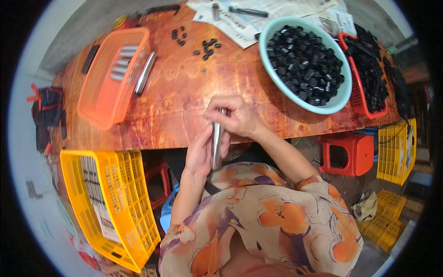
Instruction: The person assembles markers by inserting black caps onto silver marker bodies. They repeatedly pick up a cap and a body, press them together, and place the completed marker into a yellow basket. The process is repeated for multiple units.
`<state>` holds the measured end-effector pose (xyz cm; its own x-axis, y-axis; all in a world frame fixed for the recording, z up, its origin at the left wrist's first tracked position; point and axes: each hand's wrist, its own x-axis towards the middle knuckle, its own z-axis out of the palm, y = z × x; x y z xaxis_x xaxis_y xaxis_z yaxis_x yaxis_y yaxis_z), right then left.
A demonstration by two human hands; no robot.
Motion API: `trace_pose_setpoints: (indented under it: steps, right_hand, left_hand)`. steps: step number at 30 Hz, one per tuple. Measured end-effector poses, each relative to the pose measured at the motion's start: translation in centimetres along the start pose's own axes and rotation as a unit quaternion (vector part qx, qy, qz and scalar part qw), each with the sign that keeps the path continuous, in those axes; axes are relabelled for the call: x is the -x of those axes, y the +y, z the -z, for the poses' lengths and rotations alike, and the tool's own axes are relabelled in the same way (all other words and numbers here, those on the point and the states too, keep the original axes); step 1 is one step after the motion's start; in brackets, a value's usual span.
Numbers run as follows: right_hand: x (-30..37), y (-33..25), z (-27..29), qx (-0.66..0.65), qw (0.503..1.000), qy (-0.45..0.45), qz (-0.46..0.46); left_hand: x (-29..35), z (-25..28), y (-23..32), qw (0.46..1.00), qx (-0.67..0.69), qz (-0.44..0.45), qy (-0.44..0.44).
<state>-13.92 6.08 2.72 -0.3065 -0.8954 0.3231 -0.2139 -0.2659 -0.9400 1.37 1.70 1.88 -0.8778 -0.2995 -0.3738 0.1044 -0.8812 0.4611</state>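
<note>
A shiny metal tube (216, 147) stands nearly lengthwise before my body, at the table's near edge. My left hand (197, 151) is wrapped round its lower part. My right hand (237, 115) is closed about the upper end, its fingers curled over the top; whether a small part sits under them I cannot see. Another silver tube with a dark end (145, 74) lies beside the orange plastic basket (98, 99), which holds several metal tubes (123, 63). Small black caps (208, 48) are scattered farther back on the table.
A light-blue bowl (265, 50) heaped with black caps (307, 64) stands at the right, next to a red basket (380, 112) of black parts. Papers (295, 10) cover the table's (184, 94) far side. A yellow crate (131, 203) is at lower left, a red stool (360, 154) at right.
</note>
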Motion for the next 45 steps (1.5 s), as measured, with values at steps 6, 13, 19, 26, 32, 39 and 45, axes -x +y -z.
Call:
trace_pose_setpoints:
  steps: [6, 13, 19, 26, 32, 39, 45]
  right_hand:
    - [1.4, -0.8, -0.8, 0.045, 0.999, 0.016, 0.021]
    - [3.3, -0.1, -2.2, 0.172, 0.979, 0.103, 0.042]
    - [2.8, -0.9, -2.8, 0.201, 0.971, 0.126, 0.040]
    - [2.9, -1.9, -2.9, 0.229, 0.968, 0.089, -0.046]
    - [3.3, -1.2, -3.4, 0.260, 0.959, 0.069, -0.088]
    - [3.7, -1.6, -3.8, 0.267, 0.960, 0.085, 0.011]
    - [3.7, -1.2, -3.7, 0.244, 0.964, 0.082, 0.062]
  left_hand:
    - [1.2, 1.9, -1.0, 0.996, 0.034, 0.074, -0.048]
    - [2.7, -0.1, -1.4, 0.905, -0.410, -0.061, 0.096]
    - [3.1, 0.3, -1.7, 0.656, -0.713, -0.218, 0.120]
    - [3.3, 0.4, -1.6, 0.775, -0.590, -0.200, 0.108]
    - [3.2, 1.3, -2.0, 0.770, -0.587, -0.223, 0.112]
    - [3.7, 0.9, -1.0, 0.746, -0.621, -0.216, 0.105]
    - [4.1, 0.6, -1.1, 0.769, -0.591, -0.229, 0.082]
